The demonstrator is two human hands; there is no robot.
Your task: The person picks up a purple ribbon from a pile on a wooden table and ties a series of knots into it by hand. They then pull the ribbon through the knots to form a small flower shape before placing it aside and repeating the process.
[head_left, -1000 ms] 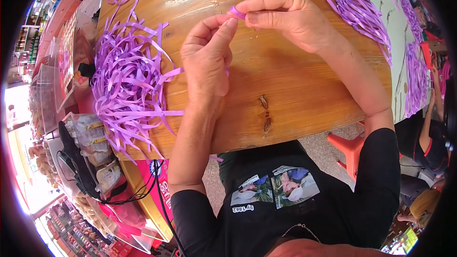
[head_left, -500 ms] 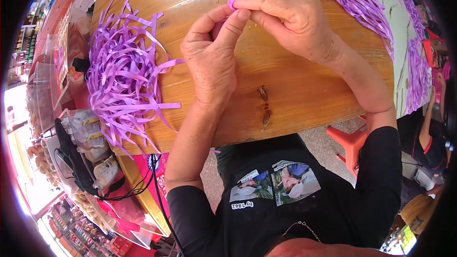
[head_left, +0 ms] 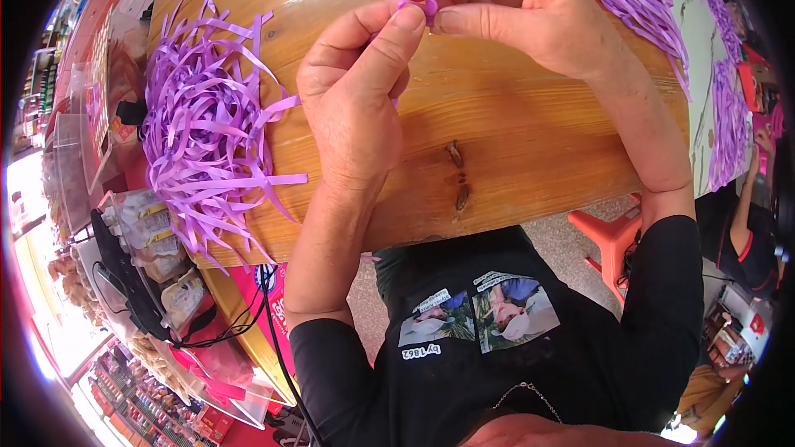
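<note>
Over the far middle of the wooden table (head_left: pixel 530 149), a short purple ribbon (head_left: pixel 430 5) forms a small loop between my two hands. My left hand (head_left: pixel 356 87) pinches it between thumb and index finger, the other fingers curled in. From the right, my right hand (head_left: pixel 538 21) curves round the loop, with its index fingertip at the top and its thumb against the right side. The ribbon's lower part is mostly hidden by my left fingers. A tangled heap of loose purple ribbons (head_left: pixel 203 132) lies left of my left hand, some ends reaching toward my wrist.
A neater bundle of purple ribbons (head_left: pixel 633 4) lies at the far right, with more ribbons (head_left: pixel 727 128) on a white marbled surface (head_left: pixel 700 74). Clear plastic boxes (head_left: pixel 145 232) and black cables (head_left: pixel 240 333) stand left. An orange stool (head_left: pixel 613 240) is below the table's right edge.
The ribbon has opened into a visible loop between my fingertips. My right hand has shifted up and its thumb has come to the loop's side; my left hand has moved slightly left.
</note>
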